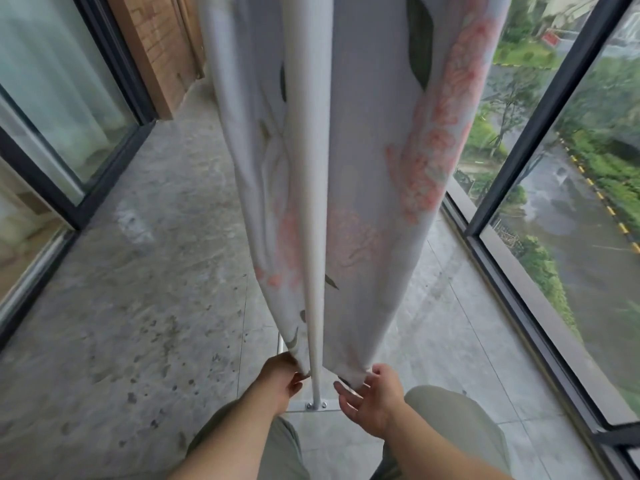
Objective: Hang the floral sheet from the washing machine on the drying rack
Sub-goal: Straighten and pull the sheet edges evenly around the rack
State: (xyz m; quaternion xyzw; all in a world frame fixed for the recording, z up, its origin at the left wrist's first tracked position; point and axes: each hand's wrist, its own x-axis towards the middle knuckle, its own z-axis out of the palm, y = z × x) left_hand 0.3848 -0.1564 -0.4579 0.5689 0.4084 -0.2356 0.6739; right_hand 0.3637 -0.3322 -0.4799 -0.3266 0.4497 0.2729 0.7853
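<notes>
Grey stained floor, tall window beside, floral sheet hanging

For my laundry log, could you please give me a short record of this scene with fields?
pole: white, upright, base fixed to the floor
sheet: floral, hanging on both sides of the pole
left hand: grips the sheet's left bottom corner
right hand: pinches the right bottom corner

Grey speckled concrete floor; dark-framed glass doors left; window right, wet road below.
</notes>
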